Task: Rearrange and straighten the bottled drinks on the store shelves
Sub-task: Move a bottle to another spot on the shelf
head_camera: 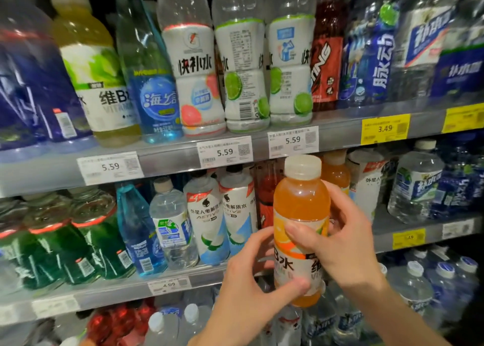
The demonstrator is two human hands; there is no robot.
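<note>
Both hands held one orange drink bottle (301,206) upright in front of the middle shelf (117,290), clear of the shelf edge. The left hand (251,280) gripped its lower part, thumb pressed across the white label near the base and fingers curled round the far side. The right hand (340,241) gripped it higher up, thumb lying across the orange part of the label and fingers wrapped behind the bottle's shoulder. The bottle's pale cap (302,166) reached up to the price strip of the upper shelf (170,159).

Just behind the right hand stood a second orange bottle (335,172) and a white carton-like pack (366,180). Left of the left hand, on the middle shelf, stood two white electrolyte-water bottles (222,214), a clear water bottle (170,222), a blue bottle (136,227) and green multipacks (65,241). Behind the held bottle a red bottle (265,196) showed in part.

Above the hands, the upper shelf carried three white-labelled clear bottles (241,65), a yellow vitamin drink (97,70) and a dark red bottle (327,57). Below the hands, capped water bottles (419,285) filled the lowest level.
</note>
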